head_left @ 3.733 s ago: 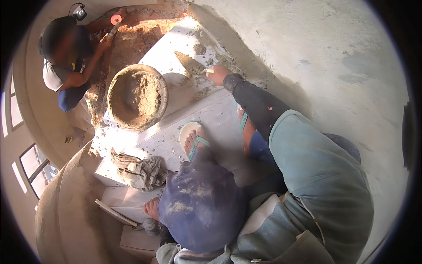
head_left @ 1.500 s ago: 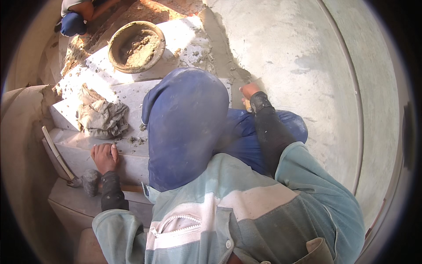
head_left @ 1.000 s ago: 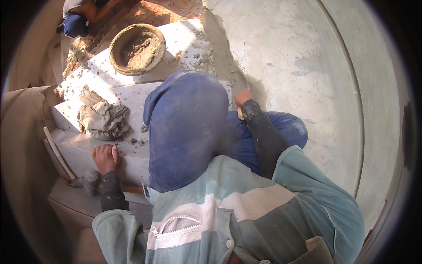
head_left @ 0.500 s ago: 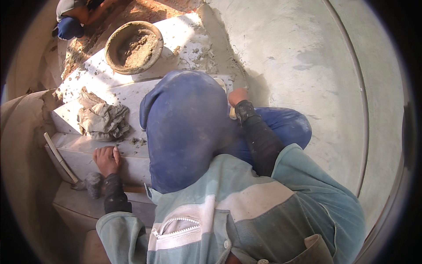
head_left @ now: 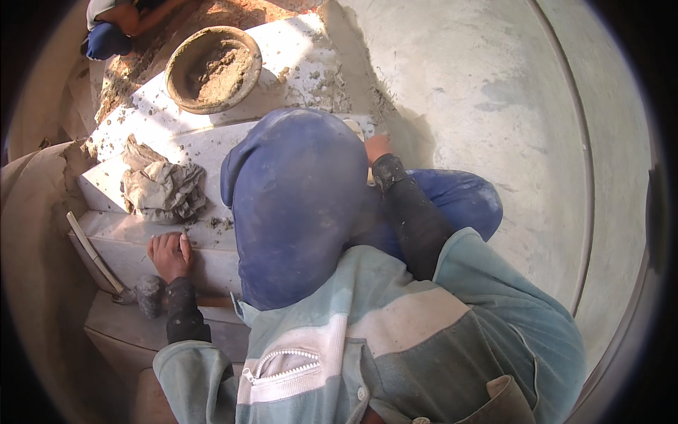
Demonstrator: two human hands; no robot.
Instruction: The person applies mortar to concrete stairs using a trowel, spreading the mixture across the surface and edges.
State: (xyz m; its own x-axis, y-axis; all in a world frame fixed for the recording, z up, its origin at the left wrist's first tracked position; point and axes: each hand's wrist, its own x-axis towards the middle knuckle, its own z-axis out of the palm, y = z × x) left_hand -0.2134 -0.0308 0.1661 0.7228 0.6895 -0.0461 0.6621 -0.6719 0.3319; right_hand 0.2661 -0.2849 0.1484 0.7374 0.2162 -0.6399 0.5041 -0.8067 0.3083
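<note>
My left hand [head_left: 169,256] rests at the front edge of a pale tiled step [head_left: 208,244], fingers curled under and nothing visible in them. Below its wrist lies a mallet with a dark grey head [head_left: 148,297], its wooden handle partly behind my forearm. My right hand [head_left: 378,147] is closed beside my raised knee [head_left: 296,169], near the end of the step above. The knee hides its fingertips and whatever they may hold. A cream, strip-like thing [head_left: 354,128] shows beside that hand; its kind is unclear. A crumpled dirty cloth [head_left: 166,185] lies on the step ahead of my left hand.
A round basin [head_left: 180,95] of mortar stands on the upper step, among scattered crumbs. A hammer [head_left: 95,254] leans at the left by the curved wall [head_left: 32,219]. Smooth grey plaster [head_left: 480,85] spans the right. Another person [head_left: 109,32] crouches at the far left.
The whole view has shifted slightly, with the basin and steps now a little higher in it. My right hand has moved marginally forward and left; my left hand stays in place.
</note>
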